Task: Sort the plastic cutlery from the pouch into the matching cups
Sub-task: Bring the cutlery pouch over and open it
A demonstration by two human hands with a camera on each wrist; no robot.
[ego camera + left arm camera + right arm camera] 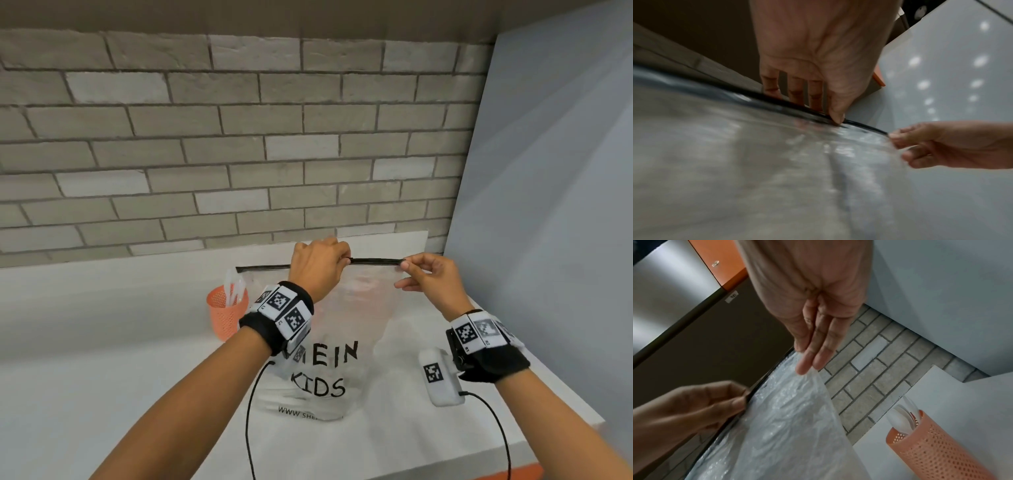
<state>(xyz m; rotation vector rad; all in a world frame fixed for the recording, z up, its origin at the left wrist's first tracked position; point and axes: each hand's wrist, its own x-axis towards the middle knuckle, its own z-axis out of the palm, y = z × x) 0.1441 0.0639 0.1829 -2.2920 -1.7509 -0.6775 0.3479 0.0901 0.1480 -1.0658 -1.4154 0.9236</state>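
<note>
Grey brick wall (239,137) stood behind a white desk (102,342), with a pale blue panel (555,171) closing off the right side. Both hands held a clear plastic pouch (346,318) upright above the desk, its black zip strip (375,261) running between them along the top edge. The left hand (317,267) had its fingers (795,88) curled over the strip with the thumb pressed against it from the near side, pinching it near the middle. The right hand (430,275) pinched the right end of the strip between thumb and forefinger, while its other fingers (819,352) lay nearly straight against the pouch's film just below. Black lettering was printed on the pouch's lower half, under the left wrist. What lay inside the pouch could not be made out. To the left of the left hand's fingers, and lower, an orange perforated cup (224,313) stood on the desk with white plastic cutlery (234,286) sticking up out of it. Marker-covered bands (284,310) wrapped both wrists.
</note>
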